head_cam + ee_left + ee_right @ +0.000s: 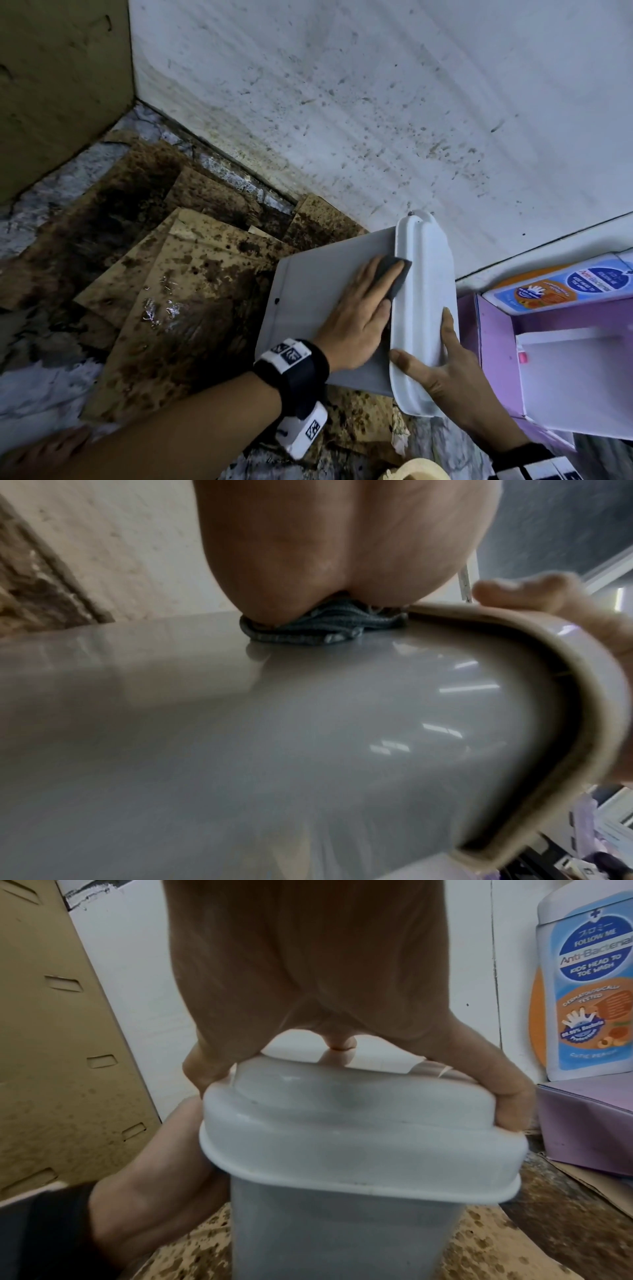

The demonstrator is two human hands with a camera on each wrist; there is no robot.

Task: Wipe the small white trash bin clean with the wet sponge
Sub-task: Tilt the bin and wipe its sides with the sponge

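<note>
The small trash bin lies tilted on its side, its grey body (308, 291) toward the left and its white lid (424, 274) toward the right. My left hand (359, 318) lies flat on the body with straight fingers and presses a dark grey sponge (397, 274) against it, right beside the lid's rim. In the left wrist view the sponge (308, 631) is squashed under my palm on the glossy body (274, 737). My right hand (442, 370) grips the lid, thumb on one edge and fingers across the top; the right wrist view has its fingers clamped on both sides of the lid (342, 1123).
Stained, wet cardboard sheets (171, 274) cover the floor under the bin. A speckled white wall (376, 102) stands just behind, and a brown cardboard box (51, 85) at the far left. A purple box (496, 342) and a body wash bottle (565, 284) crowd the right.
</note>
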